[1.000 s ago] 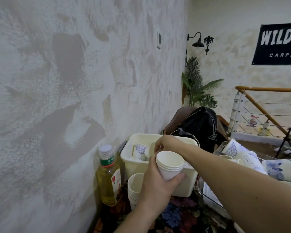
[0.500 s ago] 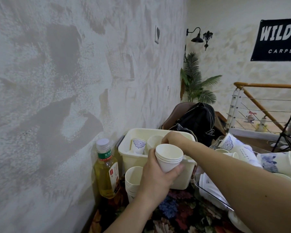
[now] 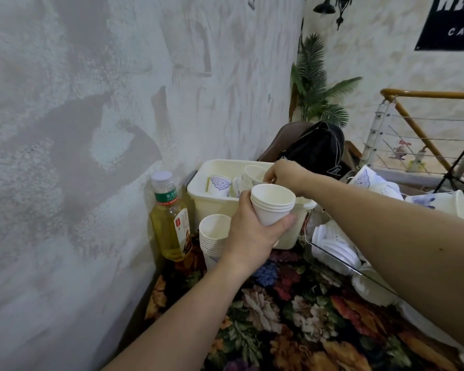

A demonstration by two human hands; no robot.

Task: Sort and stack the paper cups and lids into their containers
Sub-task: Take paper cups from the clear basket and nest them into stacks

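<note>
While my left hand [image 3: 248, 236] grips the stacked cups [image 3: 272, 206], my right hand [image 3: 285, 174] pinches another cup [image 3: 253, 174] at eleven o'clock.

Green-capped bottle [image 3: 170, 218] of yellow liquid stands upright at far left, beside rough plaster wall [image 3: 91, 129]. Floral cloth [image 3: 292, 317] w/ dark ground covers near surface. Black backpack [image 3: 316, 148] sits farther back, palm plant [image 3: 314, 84] in corner behind it. Wood-topped railing [image 3: 426, 95] w/ wire runs at far right, under black banner [image 3: 450, 22] w/ white lettering.
</note>
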